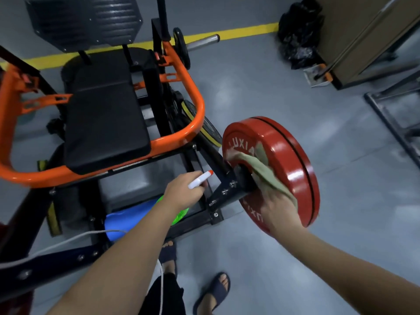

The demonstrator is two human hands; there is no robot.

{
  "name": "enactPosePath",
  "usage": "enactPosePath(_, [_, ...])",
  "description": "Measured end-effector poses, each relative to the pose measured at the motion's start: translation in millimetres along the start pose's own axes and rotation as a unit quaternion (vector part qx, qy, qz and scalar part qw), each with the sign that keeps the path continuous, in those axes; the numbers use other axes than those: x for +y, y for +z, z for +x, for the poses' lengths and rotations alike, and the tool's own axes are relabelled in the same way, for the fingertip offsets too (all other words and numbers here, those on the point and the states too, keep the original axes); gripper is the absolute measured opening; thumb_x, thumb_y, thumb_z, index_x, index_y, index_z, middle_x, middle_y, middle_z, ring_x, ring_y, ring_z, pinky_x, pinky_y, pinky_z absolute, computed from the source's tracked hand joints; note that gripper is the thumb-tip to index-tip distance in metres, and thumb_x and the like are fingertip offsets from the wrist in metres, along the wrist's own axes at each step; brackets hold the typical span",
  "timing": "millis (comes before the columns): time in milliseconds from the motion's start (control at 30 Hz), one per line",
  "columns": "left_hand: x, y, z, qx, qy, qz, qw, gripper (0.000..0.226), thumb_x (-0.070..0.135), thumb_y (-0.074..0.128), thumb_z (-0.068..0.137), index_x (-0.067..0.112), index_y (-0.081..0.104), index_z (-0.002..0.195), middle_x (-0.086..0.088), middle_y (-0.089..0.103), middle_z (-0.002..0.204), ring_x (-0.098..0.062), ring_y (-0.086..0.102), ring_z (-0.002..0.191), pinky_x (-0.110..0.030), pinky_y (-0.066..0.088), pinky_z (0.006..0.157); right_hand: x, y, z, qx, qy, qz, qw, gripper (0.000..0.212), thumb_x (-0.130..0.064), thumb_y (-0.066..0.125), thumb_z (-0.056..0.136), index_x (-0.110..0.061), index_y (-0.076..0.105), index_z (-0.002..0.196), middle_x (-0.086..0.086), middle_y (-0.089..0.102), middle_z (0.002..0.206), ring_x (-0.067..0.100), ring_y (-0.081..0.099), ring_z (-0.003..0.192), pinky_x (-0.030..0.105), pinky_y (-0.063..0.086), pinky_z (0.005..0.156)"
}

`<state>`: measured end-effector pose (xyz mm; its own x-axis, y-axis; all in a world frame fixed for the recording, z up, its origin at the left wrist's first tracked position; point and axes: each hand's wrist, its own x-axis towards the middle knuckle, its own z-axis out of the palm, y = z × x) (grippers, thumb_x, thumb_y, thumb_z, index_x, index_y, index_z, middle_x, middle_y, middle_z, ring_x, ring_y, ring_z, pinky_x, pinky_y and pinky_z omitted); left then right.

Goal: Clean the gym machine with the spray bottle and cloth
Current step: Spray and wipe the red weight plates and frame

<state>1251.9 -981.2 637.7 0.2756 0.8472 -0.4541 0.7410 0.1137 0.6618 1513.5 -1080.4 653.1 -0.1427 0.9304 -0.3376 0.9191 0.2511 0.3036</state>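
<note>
The right grip presses the green cloth onto the red weight plate; cloth hides its fingers, so their spread cannot be told. Left of the plate, the left grip curls round the spray bottle.
</note>
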Motion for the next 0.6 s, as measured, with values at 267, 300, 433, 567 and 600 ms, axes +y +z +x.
enactPosePath(267, [-31.4, 49.0, -27.6, -0.008, -0.003, -0.021, 1.0, 0.016, 0.025, 0.056, 0.082, 0.038, 0.063, 0.087, 0.021, 0.069, 0.086, -0.012, 0.063, 0.088, -0.041, 0.053, 0.082, -33.0, 95.2, 27.0, -0.243, -0.111, -0.143, 0.953, 0.04, -0.011, 0.045, 0.101, -0.015, 0.06, 0.138, 0.007, 0.052, 0.147, 0.034, 0.044, 0.137, 0.05, 0.036, 0.112])
enactPosePath(300, [-38.7, 54.0, -29.8, -0.003, -0.011, -0.044, 0.999, 0.017, 0.027, 0.055, 0.079, 0.038, 0.064, 0.088, 0.022, 0.069, 0.087, -0.01, 0.064, 0.089, -0.042, 0.053, 0.084, -38.1, 106.3, 40.9, -0.238, -0.117, -0.164, 0.95, 0.04, -0.012, 0.045, 0.102, -0.016, 0.06, 0.139, 0.005, 0.051, 0.149, 0.032, 0.044, 0.139, 0.049, 0.035, 0.113])
enactPosePath(433, [-53.7, 69.6, -36.9, 0.003, -0.026, -0.098, 0.995, 0.028, 0.031, 0.049, 0.069, 0.039, 0.066, 0.09, 0.021, 0.07, 0.091, -0.014, 0.066, 0.096, -0.049, 0.053, 0.089, -50.0, 119.9, 54.3, -0.281, -0.134, -0.204, 0.928, 0.04, -0.011, 0.045, 0.101, -0.019, 0.061, 0.137, 0.0, 0.057, 0.142, 0.025, 0.051, 0.131, 0.038, 0.051, 0.09])
enactPosePath(567, [-31.0, 61.9, -42.1, 0.007, -0.034, -0.093, 0.995, 0.028, 0.028, 0.049, 0.07, 0.038, 0.067, 0.089, 0.021, 0.07, 0.087, -0.012, 0.066, 0.092, -0.046, 0.054, 0.088, -17.9, 82.2, 3.2, -0.211, -0.142, -0.215, 0.943, 0.042, -0.014, 0.045, 0.101, -0.013, 0.057, 0.142, 0.004, 0.055, 0.145, 0.03, 0.045, 0.138, 0.043, 0.042, 0.107])
enactPosePath(600, [-24.5, 59.2, -40.9, 0.012, -0.033, -0.104, 0.994, 0.028, 0.026, 0.049, 0.069, 0.036, 0.067, 0.089, 0.021, 0.07, 0.087, -0.011, 0.066, 0.092, -0.045, 0.054, 0.089, 0.8, 62.3, -5.4, -0.142, -0.125, -0.199, 0.962, 0.043, -0.015, 0.047, 0.1, -0.012, 0.058, 0.141, 0.004, 0.058, 0.142, 0.031, 0.047, 0.137, 0.047, 0.041, 0.108])
